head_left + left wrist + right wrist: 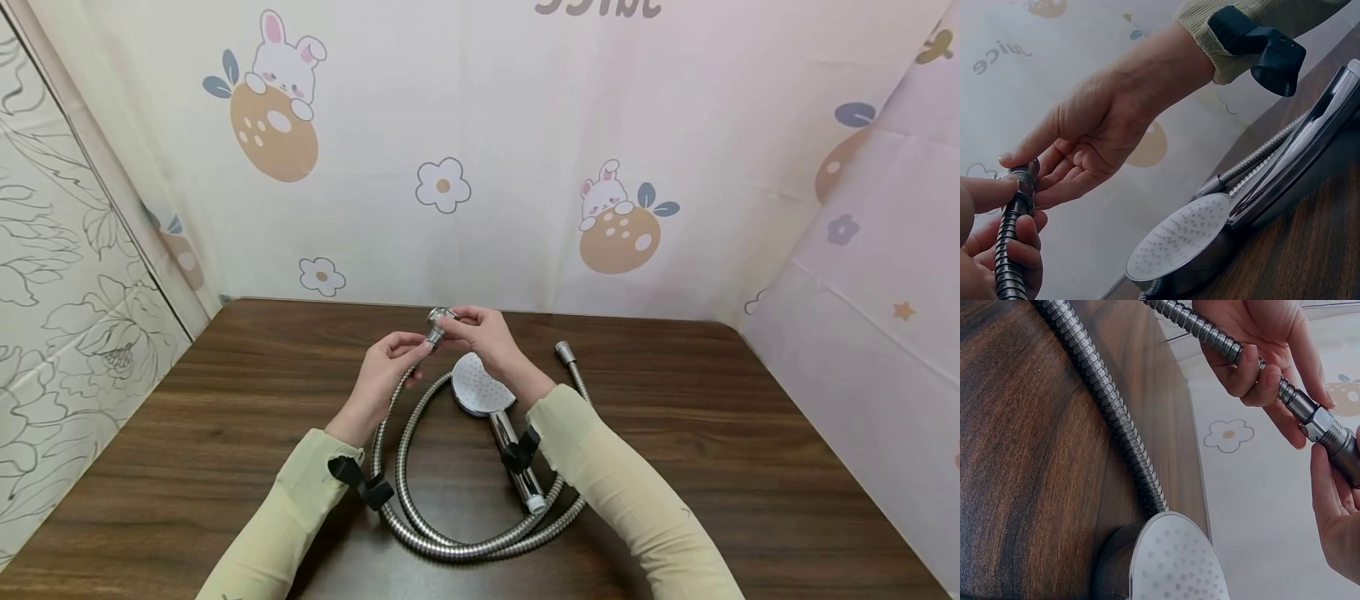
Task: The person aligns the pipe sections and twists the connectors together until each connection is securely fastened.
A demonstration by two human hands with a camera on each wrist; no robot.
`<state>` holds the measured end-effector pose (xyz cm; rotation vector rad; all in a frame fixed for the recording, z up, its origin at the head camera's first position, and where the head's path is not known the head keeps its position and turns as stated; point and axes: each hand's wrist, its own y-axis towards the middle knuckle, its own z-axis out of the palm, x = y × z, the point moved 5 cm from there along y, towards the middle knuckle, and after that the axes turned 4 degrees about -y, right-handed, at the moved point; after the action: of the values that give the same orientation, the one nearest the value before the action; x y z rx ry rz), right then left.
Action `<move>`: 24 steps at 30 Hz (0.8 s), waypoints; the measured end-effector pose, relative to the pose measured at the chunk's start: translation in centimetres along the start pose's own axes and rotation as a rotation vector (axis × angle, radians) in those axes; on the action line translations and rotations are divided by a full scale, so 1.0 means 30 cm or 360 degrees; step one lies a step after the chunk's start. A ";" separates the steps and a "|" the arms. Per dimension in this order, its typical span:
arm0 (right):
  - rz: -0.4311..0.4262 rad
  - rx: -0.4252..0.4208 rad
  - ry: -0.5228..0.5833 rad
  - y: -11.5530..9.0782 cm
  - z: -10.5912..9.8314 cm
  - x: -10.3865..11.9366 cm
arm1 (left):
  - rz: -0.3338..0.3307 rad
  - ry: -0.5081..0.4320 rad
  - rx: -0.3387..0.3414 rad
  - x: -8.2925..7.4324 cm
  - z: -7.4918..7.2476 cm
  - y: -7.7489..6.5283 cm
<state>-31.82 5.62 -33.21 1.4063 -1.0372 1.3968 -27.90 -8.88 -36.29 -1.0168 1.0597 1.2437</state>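
Note:
Above the far part of the table, my left hand grips a metal shower hose just below its end nut. My right hand pinches a chrome fitting between thumb and fingers. In the right wrist view, the fitting's threaded neck meets the hose nut in one line, with some thread showing. Below the hands lies a hand shower, its white nozzle face up and its chrome handle pointing towards me. Part of its head is hidden behind my right hand.
The hose lies in loops around the hand shower on the brown wooden table. Its other end rests to the right of the shower head. A printed curtain hangs behind the table. Black wrist cameras sit on both sleeves.

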 end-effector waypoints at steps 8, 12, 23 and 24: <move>0.0002 0.0012 0.0006 -0.004 -0.001 -0.002 | -0.0042 0.0059 -0.0029 0.006 -0.002 0.004; 0.0014 0.0015 -0.0013 -0.004 0.004 -0.001 | -0.0061 0.0117 0.0040 0.004 -0.006 0.004; 0.0019 0.0026 0.0009 -0.005 0.006 0.007 | -0.0027 0.0188 0.0086 -0.010 -0.001 0.000; 0.0020 0.0028 0.0015 -0.005 0.006 0.006 | -0.0025 0.0181 0.0084 -0.010 0.000 -0.001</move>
<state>-31.63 5.49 -33.03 1.4071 -1.0318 1.4232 -27.89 -8.95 -36.00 -1.0633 1.1641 1.1500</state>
